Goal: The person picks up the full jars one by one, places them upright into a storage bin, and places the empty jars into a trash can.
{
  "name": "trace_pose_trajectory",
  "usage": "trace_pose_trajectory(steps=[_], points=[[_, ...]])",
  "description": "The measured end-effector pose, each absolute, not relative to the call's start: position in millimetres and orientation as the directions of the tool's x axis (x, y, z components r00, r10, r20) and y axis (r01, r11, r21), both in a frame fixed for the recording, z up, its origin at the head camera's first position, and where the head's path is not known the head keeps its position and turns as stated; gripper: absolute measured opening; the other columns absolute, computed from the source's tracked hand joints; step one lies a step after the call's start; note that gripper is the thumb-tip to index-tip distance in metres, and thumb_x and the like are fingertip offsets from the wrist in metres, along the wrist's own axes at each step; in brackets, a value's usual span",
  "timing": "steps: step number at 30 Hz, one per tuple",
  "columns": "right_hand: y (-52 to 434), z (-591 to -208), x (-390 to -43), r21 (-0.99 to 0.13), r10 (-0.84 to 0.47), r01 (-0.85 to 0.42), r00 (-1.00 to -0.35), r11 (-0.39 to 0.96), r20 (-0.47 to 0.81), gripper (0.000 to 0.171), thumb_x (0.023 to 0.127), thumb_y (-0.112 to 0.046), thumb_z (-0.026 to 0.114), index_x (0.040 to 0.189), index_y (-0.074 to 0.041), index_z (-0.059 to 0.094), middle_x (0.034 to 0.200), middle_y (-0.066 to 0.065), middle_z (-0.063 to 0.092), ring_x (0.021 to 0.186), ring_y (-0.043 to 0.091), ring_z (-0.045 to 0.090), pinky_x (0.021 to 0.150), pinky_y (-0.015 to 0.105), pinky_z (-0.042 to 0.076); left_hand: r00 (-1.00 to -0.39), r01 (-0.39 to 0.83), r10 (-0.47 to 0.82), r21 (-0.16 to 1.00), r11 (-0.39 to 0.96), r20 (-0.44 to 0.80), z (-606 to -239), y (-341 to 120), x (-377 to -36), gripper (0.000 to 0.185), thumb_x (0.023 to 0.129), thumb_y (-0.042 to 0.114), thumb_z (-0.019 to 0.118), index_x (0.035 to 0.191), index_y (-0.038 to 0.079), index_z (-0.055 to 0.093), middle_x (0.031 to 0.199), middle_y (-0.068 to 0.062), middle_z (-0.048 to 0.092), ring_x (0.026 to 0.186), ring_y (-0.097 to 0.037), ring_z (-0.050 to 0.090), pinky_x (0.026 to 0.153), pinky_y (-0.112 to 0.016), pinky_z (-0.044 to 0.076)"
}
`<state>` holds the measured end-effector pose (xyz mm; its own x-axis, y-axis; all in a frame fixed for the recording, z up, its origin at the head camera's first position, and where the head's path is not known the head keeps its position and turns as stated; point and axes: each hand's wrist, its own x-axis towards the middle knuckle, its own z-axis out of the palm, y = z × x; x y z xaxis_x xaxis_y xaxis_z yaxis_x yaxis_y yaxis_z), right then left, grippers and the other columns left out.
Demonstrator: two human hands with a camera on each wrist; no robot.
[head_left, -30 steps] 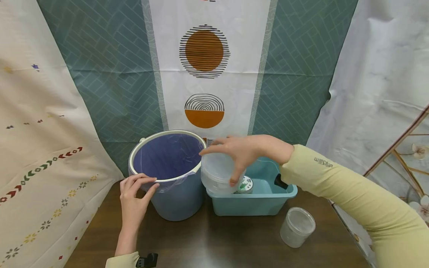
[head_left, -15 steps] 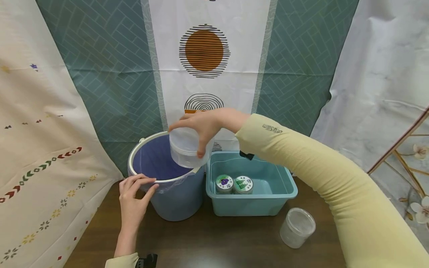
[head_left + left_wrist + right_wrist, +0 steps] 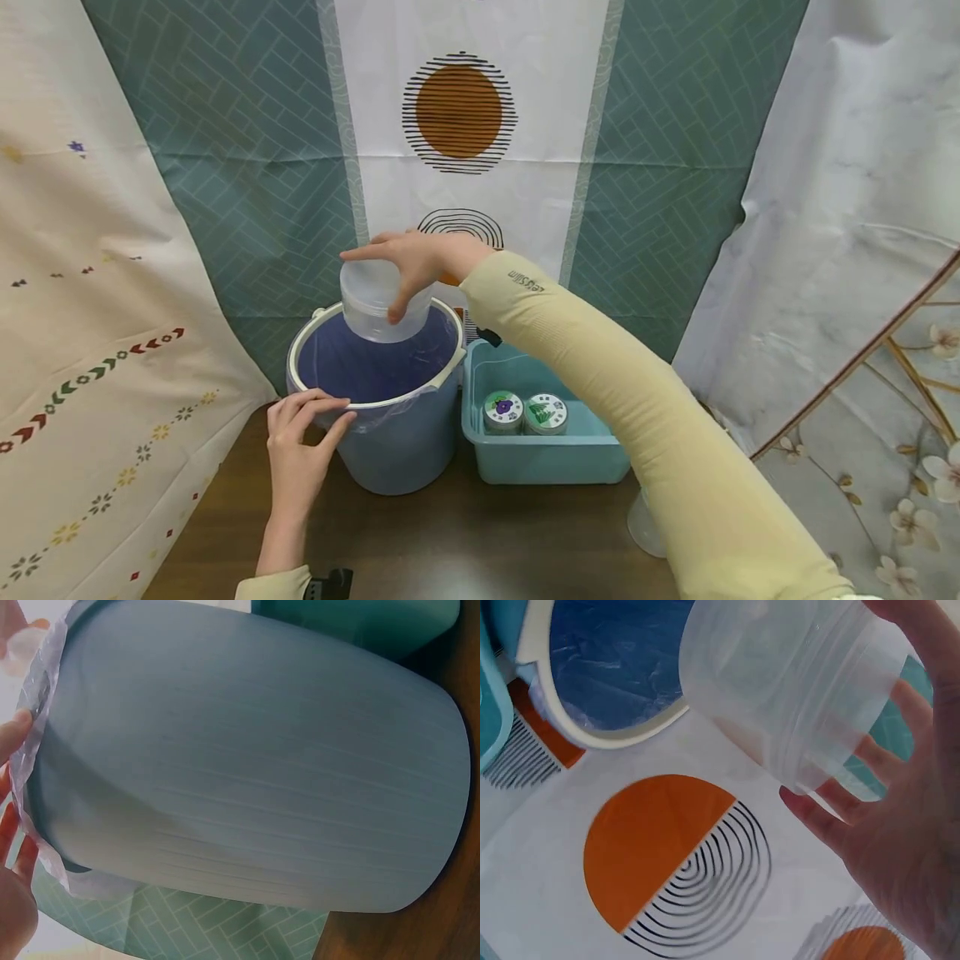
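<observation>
My right hand (image 3: 420,265) grips a clear plastic jar (image 3: 375,310) from above, fingers and thumb spread around its lidded top. The jar hangs over the opening of a blue trash bin (image 3: 397,458) with a cream rim and a see-through liner bag (image 3: 37,742). In the right wrist view, the jar (image 3: 750,675) looks see-through, and the hand (image 3: 907,847) wraps its wider end. My left hand (image 3: 300,442) pinches the near-left rim of the bin, where the liner folds over the edge.
Right of the bin stands a teal tub (image 3: 555,462) holding two small round tins, one with a purple-flower lid (image 3: 503,408), one with a green-leaf lid (image 3: 546,412). Another clear jar (image 3: 647,529) on the brown table (image 3: 465,542) is partly hidden by the right sleeve. Patterned cloths hang behind.
My right hand has carried the clear jar left and up from the teal tub to over the bin, uncovering the two tins. The left hand has stayed on the rim.
</observation>
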<state>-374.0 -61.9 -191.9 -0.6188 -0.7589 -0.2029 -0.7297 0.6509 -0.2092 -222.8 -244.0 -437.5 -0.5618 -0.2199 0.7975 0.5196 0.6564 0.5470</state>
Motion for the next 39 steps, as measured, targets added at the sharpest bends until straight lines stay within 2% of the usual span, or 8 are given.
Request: trace_pose_trajectory(steps=[7,13,21,26,32,39], points=[[-70,-208,-391,-0.197,-0.764,-0.738,-0.625,0.645,-0.161,0.104,0.075,-0.048,0.082,0.156,-0.044,0.016,0.168,0.004,0.010,0.155,0.031,0.008,0.120,0.051,0.026,-0.563,0.519,-0.218,0.546,0.657,0.797,-435,-243,-221,0.030,0.065,-0.005,0.086,0.091,0.008,0.078,0.098,-0.012,0.064,0.109,-0.001,0.040,0.096,-0.021,0.026],[-68,-225,-402,-0.222,-0.746,-0.712,-0.646,0.666,-0.164,0.102,0.076,-0.048,0.081,0.156,-0.042,0.018,0.167,0.004,0.013,0.154,0.029,0.013,0.120,0.052,0.027,-0.567,0.515,-0.212,0.543,0.663,0.796,-436,-242,-221,0.029,0.066,-0.004,0.087,0.091,0.008,0.078,0.098,-0.012,0.064,0.109,-0.004,0.040,0.096,-0.022,0.026],[-70,-245,-407,-0.281,-0.743,-0.689,-0.635,0.668,-0.209,0.096,0.077,-0.044,0.080,0.155,-0.042,0.024,0.167,0.001,0.015,0.152,0.025,0.018,0.120,0.051,0.029,-0.593,0.492,-0.222,0.567,0.661,0.774,-436,-245,-221,0.028,0.068,-0.003,0.086,0.092,0.008,0.078,0.099,-0.012,0.064,0.109,-0.003,0.040,0.097,-0.023,0.026],[-69,-249,-407,-0.265,-0.726,-0.676,-0.649,0.687,-0.227,0.095,0.077,-0.044,0.080,0.155,-0.043,0.024,0.167,0.001,0.015,0.152,0.024,0.019,0.119,0.051,0.030,-0.607,0.489,-0.214,0.572,0.658,0.765,-435,-245,-221,0.027,0.069,-0.001,0.087,0.092,0.008,0.077,0.101,-0.012,0.064,0.109,-0.002,0.040,0.097,-0.022,0.026],[-68,-250,-408,-0.260,-0.721,-0.672,-0.656,0.693,-0.224,0.096,0.077,-0.044,0.080,0.155,-0.044,0.023,0.167,0.002,0.015,0.152,0.025,0.020,0.119,0.052,0.029,-0.597,0.491,-0.213,0.562,0.666,0.773,-435,-244,-221,0.027,0.068,-0.002,0.087,0.092,0.008,0.077,0.100,-0.012,0.064,0.109,-0.003,0.040,0.096,-0.023,0.026],[-67,-251,-409,-0.251,-0.738,-0.695,-0.649,0.674,-0.186,0.098,0.078,-0.045,0.080,0.157,-0.039,0.021,0.168,0.004,0.012,0.152,0.030,0.019,0.120,0.052,0.028,-0.584,0.498,-0.215,0.555,0.666,0.782,-435,-244,-221,0.028,0.067,-0.003,0.087,0.091,0.008,0.077,0.099,-0.012,0.064,0.108,-0.003,0.040,0.096,-0.022,0.026]])
